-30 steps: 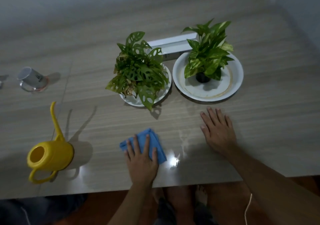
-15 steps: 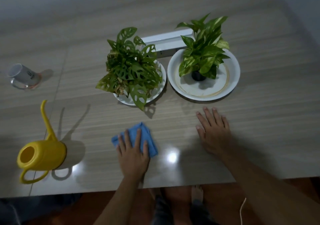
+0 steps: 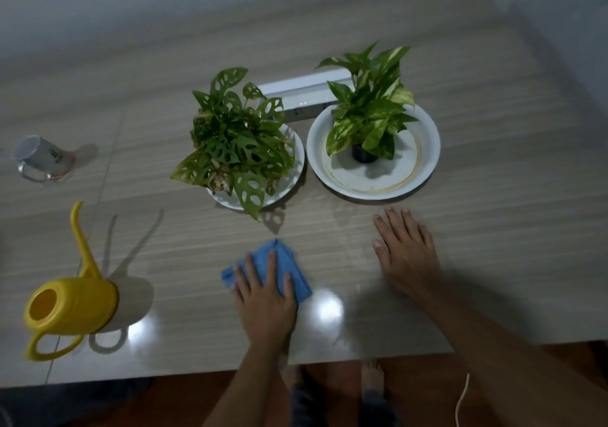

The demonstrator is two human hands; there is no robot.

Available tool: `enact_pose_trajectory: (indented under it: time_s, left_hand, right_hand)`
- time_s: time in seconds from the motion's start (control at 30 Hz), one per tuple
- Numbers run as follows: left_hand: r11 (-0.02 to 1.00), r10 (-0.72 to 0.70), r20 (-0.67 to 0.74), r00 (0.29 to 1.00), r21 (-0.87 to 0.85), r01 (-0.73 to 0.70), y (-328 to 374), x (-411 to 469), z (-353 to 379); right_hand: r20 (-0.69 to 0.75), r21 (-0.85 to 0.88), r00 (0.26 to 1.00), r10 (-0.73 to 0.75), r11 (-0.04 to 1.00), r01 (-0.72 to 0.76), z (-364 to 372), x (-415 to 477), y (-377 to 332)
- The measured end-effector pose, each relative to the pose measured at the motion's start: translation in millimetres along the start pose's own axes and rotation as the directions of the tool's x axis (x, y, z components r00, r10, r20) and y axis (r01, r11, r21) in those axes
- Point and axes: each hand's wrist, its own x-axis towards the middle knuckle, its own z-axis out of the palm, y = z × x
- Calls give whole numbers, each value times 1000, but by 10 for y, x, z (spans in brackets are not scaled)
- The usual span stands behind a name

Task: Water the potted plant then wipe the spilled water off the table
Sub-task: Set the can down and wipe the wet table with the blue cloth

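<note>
Far left at 9 o'clock: mug (image 3: 42, 158) tipped on its side on the worktop (image 3: 493, 229). Below it at 8 o'clock, yellow watering can (image 3: 70, 308) standing upright, spout pointing to 12, handle toward the near edge. Centre, just above middle: holey-leaf potted plant (image 3: 235, 143) on a white plate (image 3: 291, 176), leaves overhanging the rim at 6. Behind and between the plants, a white box (image 3: 296, 94) lying flat. At 6 o'clock, blue cloth (image 3: 296, 275) folded flat on the worktop, left hand (image 3: 265, 301) palm-down on top of it, fingers (image 3: 271, 265) slightly spread and pressed flat, not curled around it. Bright glare patch just right of the cloth; can't tell whether water sits there. At 1 o'clock, variegated potted plant (image 3: 368, 111) in a small dark pot, standing in a wide white dish (image 3: 424, 170), just beside the first plate. At 4 o'clock, right hand (image 3: 406, 254) flat on bare worktop, fingers extended and a little apart, holding nothing, tips close to the dish's near rim but not touching.
</note>
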Motion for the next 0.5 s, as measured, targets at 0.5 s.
enact_pose_trajectory:
  time_s: [0.5]
  left_hand:
    - [973,-138,5,990,-184,137,1429,582,254]
  right_hand:
    - [22,-88,1000,-11,996,12,50,72,145]
